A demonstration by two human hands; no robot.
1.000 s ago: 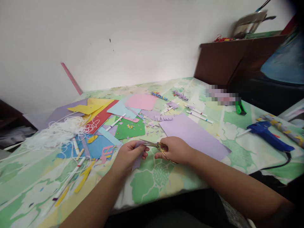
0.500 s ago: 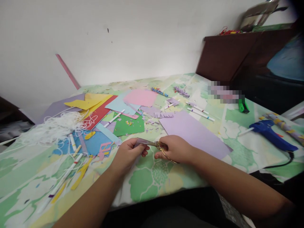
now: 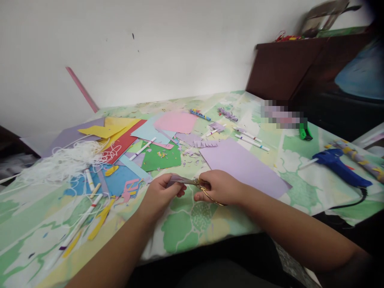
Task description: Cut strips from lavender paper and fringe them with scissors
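Note:
My right hand [image 3: 220,187] is closed around the gold handles of a pair of scissors [image 3: 194,182], whose blades point left. Between the fingers of my left hand [image 3: 166,192] is a small piece of purple paper [image 3: 174,179], mostly hidden by the fingers and the blades. The scissor blades lie against that piece. Both hands are above the near edge of the table. Just beyond them lies a large sheet of purple paper [image 3: 244,168], and a fringed purple strip [image 3: 205,144] rests by its far left corner.
A blue glue gun [image 3: 342,166] with a black cord lies at the right. White string [image 3: 69,160] is heaped at the left, beside a red sheet [image 3: 127,142] and a green sheet [image 3: 163,159] strewn with scraps. Several markers [image 3: 252,143] are scattered on the patterned tablecloth [image 3: 180,232].
The view has shifted slightly, so the table things appear a little further left and up. Both hands keep nearly the same pose with the scissors and paper.

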